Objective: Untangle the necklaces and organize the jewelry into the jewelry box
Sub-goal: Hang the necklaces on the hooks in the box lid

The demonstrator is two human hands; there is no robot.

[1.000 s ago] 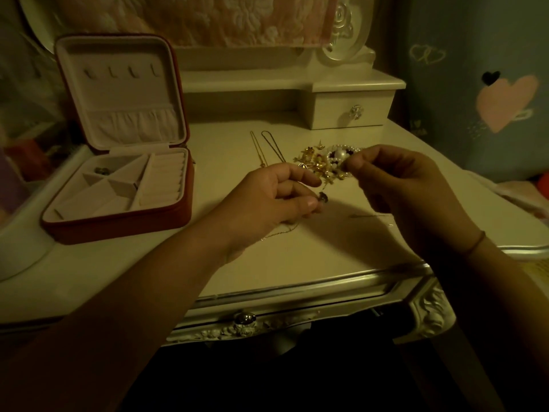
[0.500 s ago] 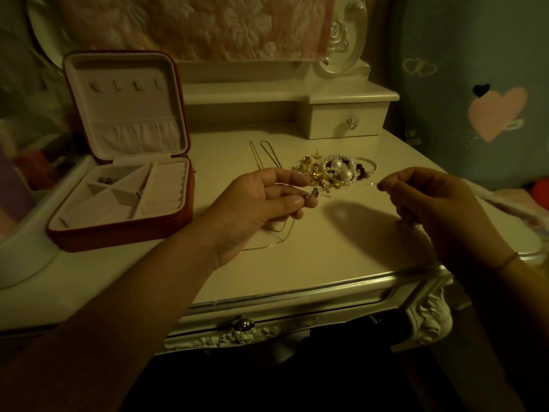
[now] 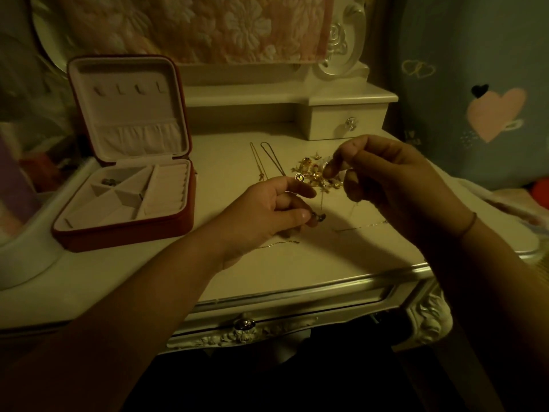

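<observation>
Tabletop [image 3: 297,269]: jewelry pile [image 3: 312,173] unsorted near back edge.
Jewelry box [image 3: 124,236]: I count one piece [image 3: 109,182] in.
Left hand [image 3: 267,209], right hand [image 3: 386,185]: both pinching chain [image 3: 364,225].

Both forearms bare as far as seen. One thin band [image 3: 468,226] circles the right wrist, just behind the right grip [image 3: 395,185]. Band plain, brownish.

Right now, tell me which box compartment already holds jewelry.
The back-left corner compartment of the box: a small dark piece lies in it. The other compartments show only pale lining.
</observation>
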